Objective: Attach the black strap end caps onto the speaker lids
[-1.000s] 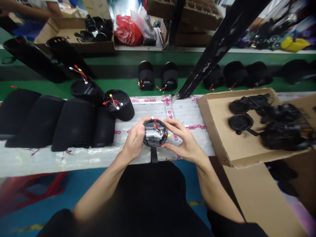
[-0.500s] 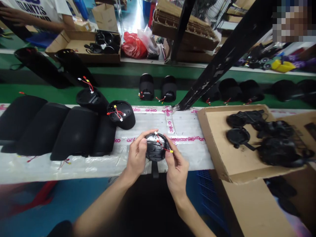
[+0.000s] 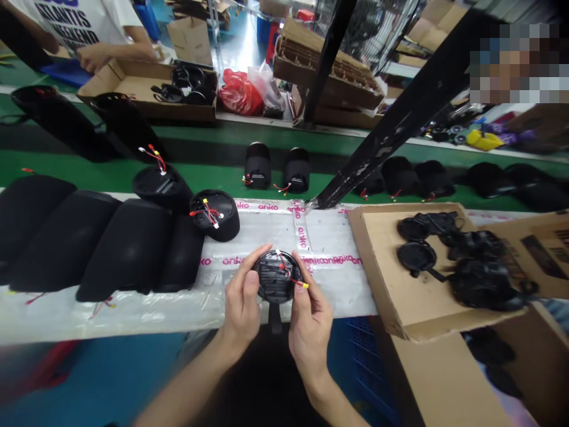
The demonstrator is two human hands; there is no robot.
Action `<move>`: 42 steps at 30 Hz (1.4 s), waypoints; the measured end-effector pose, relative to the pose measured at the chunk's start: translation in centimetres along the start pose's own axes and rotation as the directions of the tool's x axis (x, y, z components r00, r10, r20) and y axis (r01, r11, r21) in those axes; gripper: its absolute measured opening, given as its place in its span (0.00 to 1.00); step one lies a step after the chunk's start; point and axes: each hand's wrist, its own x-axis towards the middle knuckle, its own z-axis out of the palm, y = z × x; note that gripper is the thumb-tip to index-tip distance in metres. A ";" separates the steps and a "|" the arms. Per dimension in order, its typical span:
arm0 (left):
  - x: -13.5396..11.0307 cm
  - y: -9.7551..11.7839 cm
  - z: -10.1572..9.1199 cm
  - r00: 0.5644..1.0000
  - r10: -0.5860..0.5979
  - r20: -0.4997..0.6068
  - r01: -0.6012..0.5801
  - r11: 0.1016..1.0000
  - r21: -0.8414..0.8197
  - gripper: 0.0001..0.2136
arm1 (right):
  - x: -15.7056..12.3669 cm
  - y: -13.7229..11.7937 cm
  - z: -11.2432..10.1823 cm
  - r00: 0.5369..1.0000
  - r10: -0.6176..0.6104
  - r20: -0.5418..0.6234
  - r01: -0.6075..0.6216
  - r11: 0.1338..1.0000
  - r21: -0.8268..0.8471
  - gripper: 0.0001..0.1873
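Observation:
Between both hands is a round black plastic cap [image 3: 272, 283] with a short strap [image 3: 275, 320] hanging toward me. My left hand [image 3: 242, 305] grips its left rim, the thumb lying along the edge. On the other side my right hand [image 3: 311, 323] holds the right rim with thumb and fingers. Thin red wires [image 3: 288, 271] with a white and a yellow connector lie across the cap's face, the yellow end by my right thumb. Just beyond my left hand stands a black cylindrical housing [image 3: 229, 222] with wires on its top.
Several black housings [image 3: 128, 243] lie at the left of the wrapped bench [image 3: 262, 228]. A cardboard tray [image 3: 386, 284] with black caps stands at right. Behind are a green conveyor [image 3: 208, 172] and a slanted black post [image 3: 382, 118]. A person's hand [image 3: 95, 57] shows at upper left.
The view has shifted slightly, so the bench appears lower and further left. Both hands keep their hold on the cap. The other person's arm at upper left has moved.

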 end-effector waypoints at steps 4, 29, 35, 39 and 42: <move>-0.1 0.1 -0.2 0.998 0.050 0.032 -0.053 0.993 0.104 0.23 | -0.4 0.1 -0.1 0.999 -0.050 -0.014 0.049 0.994 -0.096 0.25; -1.9 -6.1 -5.2 0.966 -0.244 0.084 0.245 0.969 -0.002 0.25 | 16.2 0.2 -2.8 0.848 -0.168 0.504 0.377 0.858 -0.350 0.28; -1.7 -7.8 -4.3 0.984 -0.114 0.139 0.109 0.993 0.045 0.22 | 27.9 -6.4 13.1 0.810 -0.298 0.505 0.465 0.851 -0.244 0.44; -1.5 -8.9 -4.3 0.976 -0.095 0.197 0.075 0.992 0.105 0.22 | 31.1 -6.1 24.0 0.777 -0.237 0.583 0.494 0.804 -0.332 0.34; -1.5 -10.1 -4.4 0.973 -0.062 0.220 0.031 0.989 0.141 0.22 | 31.3 -5.2 28.4 0.760 -0.162 0.630 0.512 0.746 -0.426 0.24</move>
